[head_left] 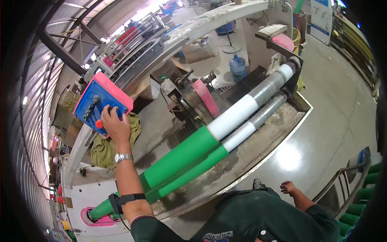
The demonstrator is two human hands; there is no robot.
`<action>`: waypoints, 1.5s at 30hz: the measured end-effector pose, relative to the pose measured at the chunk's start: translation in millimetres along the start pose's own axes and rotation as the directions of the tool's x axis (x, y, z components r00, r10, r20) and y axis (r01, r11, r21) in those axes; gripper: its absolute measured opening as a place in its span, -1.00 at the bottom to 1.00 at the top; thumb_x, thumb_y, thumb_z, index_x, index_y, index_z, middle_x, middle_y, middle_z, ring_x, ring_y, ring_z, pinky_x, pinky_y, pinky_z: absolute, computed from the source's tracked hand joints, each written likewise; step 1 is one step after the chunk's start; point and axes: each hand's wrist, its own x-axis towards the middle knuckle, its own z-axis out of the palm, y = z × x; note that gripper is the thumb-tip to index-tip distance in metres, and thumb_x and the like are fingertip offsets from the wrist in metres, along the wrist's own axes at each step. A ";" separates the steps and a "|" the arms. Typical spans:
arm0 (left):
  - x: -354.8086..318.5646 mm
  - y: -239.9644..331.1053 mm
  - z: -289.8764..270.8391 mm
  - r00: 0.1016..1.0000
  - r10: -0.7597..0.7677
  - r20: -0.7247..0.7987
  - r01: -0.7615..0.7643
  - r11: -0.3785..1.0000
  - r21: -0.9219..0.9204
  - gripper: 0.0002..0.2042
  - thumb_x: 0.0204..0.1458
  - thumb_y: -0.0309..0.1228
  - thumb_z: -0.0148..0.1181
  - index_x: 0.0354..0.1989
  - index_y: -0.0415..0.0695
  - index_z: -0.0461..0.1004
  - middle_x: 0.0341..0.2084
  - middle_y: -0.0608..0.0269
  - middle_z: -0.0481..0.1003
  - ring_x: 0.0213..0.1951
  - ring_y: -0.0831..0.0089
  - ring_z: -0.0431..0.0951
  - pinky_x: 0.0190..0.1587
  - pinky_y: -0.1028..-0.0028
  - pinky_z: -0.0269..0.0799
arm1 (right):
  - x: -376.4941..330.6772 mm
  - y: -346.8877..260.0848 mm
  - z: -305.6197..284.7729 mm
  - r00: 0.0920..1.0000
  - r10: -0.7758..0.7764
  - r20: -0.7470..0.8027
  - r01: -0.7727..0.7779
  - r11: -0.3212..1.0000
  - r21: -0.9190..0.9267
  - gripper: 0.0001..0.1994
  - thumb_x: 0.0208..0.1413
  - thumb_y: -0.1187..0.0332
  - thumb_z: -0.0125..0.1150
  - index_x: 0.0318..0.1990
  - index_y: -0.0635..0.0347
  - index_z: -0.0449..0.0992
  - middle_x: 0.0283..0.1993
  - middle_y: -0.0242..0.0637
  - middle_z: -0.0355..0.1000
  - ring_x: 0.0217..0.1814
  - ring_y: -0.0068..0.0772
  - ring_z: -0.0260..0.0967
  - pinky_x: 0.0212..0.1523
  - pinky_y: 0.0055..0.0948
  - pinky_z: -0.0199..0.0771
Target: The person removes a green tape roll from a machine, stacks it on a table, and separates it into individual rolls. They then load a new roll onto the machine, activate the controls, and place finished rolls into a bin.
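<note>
My left hand (pixel 116 124) reaches up to a blue control panel (pixel 95 105) in a pink housing. Its fingers are bent and apart, with the tips against the panel's right part. A red push button (pixel 99 124) sits just left of the hand, and a row of dark switches (pixel 92 107) lies farther left. What is under the fingertips is hidden. My right hand (pixel 287 187) hangs at my right side over the floor, its fingers loosely curled and apart, nothing in it. Below the panel, a thick roller with a green covering (pixel 181 157) and white section lies beside a thinner one (pixel 193 171).
The machine's metal bed (pixel 278 129) runs along my front. Behind the rollers are a pink curved part (pixel 205 97) and a blue water bottle (pixel 238 68). A yellow-green cloth (pixel 105 151) hangs below the panel. A metal frame cart (pixel 342 181) with green rolls (pixel 354 209) stands at right.
</note>
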 end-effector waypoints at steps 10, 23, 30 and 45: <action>28.8 -19.5 6.1 0.969 -0.236 0.077 0.246 0.955 -0.165 -0.73 -0.04 -0.45 0.31 -0.13 -0.21 0.50 -0.17 0.07 0.52 -0.09 0.08 0.51 0.02 0.18 0.36 | 14.0 16.1 -3.0 0.993 -0.054 0.109 0.067 0.990 -0.123 -0.61 0.27 0.41 -0.01 0.22 0.35 0.34 0.12 0.02 0.51 -0.04 0.03 0.60 -0.16 -0.04 0.69; 34.4 -19.8 -2.7 0.957 -0.255 0.140 0.271 0.956 -0.112 -0.78 -0.05 -0.44 0.31 -0.21 -0.20 0.53 -0.20 0.06 0.53 -0.11 0.06 0.52 -0.01 0.20 0.40 | 12.1 6.5 3.3 1.000 -0.018 0.011 0.018 1.000 0.020 -0.63 0.26 0.40 0.03 0.18 0.36 0.37 0.09 0.09 0.51 -0.08 0.19 0.58 -0.18 0.11 0.66; 33.3 -20.0 -3.7 0.954 -0.264 0.144 0.281 0.953 -0.112 -0.78 -0.04 -0.44 0.30 -0.21 -0.20 0.53 -0.21 0.07 0.52 -0.11 0.06 0.52 0.00 0.20 0.39 | 9.6 4.9 -7.5 0.994 0.027 0.104 -0.054 0.962 0.268 -0.62 0.14 0.44 0.25 0.11 0.32 0.43 -0.06 -0.05 0.59 -0.20 -0.10 0.61 -0.37 -0.22 0.62; 32.7 -19.2 -2.6 0.960 -0.249 0.125 0.264 0.957 -0.118 -0.80 -0.02 -0.42 0.30 -0.23 -0.20 0.55 -0.19 0.07 0.53 -0.10 0.07 0.52 -0.01 0.21 0.39 | 18.3 14.4 -7.8 0.997 0.059 0.054 -0.068 0.982 0.177 -0.58 0.09 0.42 0.29 0.11 0.28 0.42 -0.08 -0.15 0.60 -0.30 -0.23 0.60 -0.39 -0.27 0.60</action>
